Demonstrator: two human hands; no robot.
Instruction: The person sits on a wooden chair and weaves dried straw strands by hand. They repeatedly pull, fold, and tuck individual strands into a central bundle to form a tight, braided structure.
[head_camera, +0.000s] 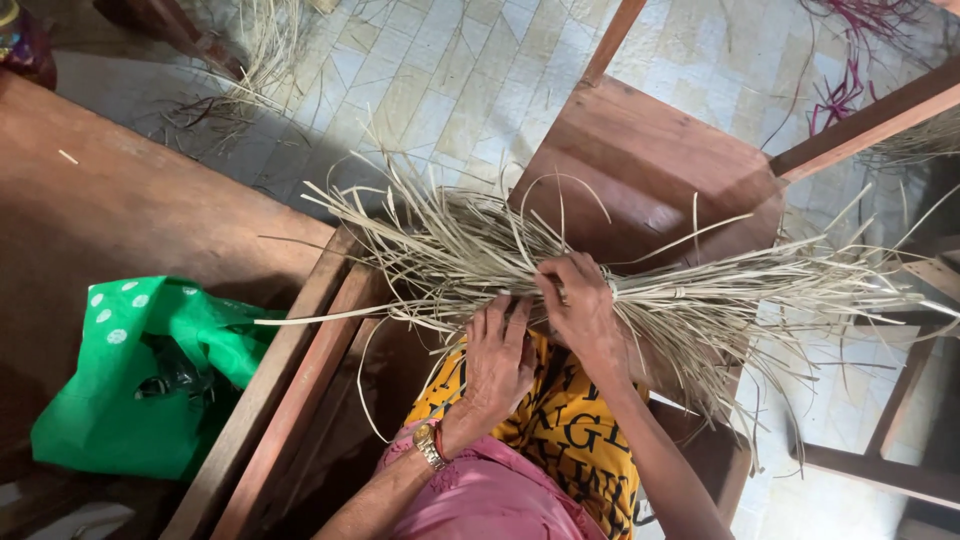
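A person's two hands worked at one large bundle of pale dried straw strips (640, 285) that lay crosswise over the lap and a wooden chair seat (640, 170), its loose ends fanning out to both sides. The right hand (578, 305) was closed around the bundle at its bound middle, fingers wrapped over the strands. The left hand (500, 355) rested just beside it, palm down, fingers spread and pressed flat on the strips rather than clenched; a single gold-coloured wristwatch (430, 443) and a red band sat on that wrist.

Beneath the hands showed a yellow cloth with black lettering (560, 430) and a pink garment (490, 500). One green bag with white dots (140, 370) lay to the left on a brown wooden surface (130, 210), near the chair's wooden rail (290, 400). A second loose heap of straw (260, 60) was scattered on the pale tiled floor (450, 70) at upper left, well apart from the hands. At upper right, a tangle of red-dyed strands (850, 60) lay on the tiles behind another wooden rail (870, 125). A further wooden frame (900, 420) stood at lower right, partly screened by the bundle's trailing ends, which also hid part of the chair seat's front edge.
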